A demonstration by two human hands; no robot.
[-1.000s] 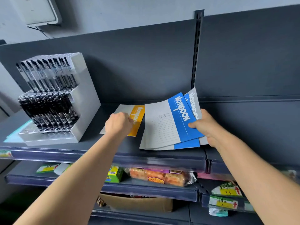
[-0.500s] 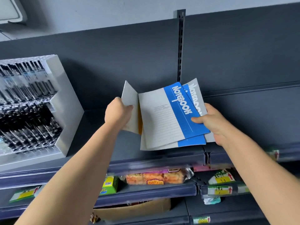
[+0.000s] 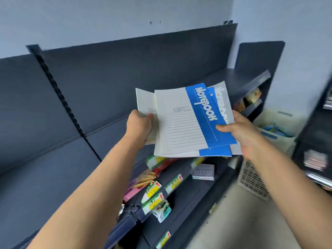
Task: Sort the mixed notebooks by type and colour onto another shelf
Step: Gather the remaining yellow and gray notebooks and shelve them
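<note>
Notebooks (image 3: 186,123) sit pinched in your right hand (image 3: 240,134) at 3 o'clock. Your left hand (image 3: 139,126) grips a grey notebook (image 3: 145,101) at 9.

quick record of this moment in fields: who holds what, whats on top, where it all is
left: the left hand grips one white-fronted notebook
right: the right hand pinches a fanned stack, thumb on top
stack top: blue notebook
beneath: second blue notebook, then grey notebook
position: all held in the air before the dark shelf
below: snack packs on lower shelves
</note>
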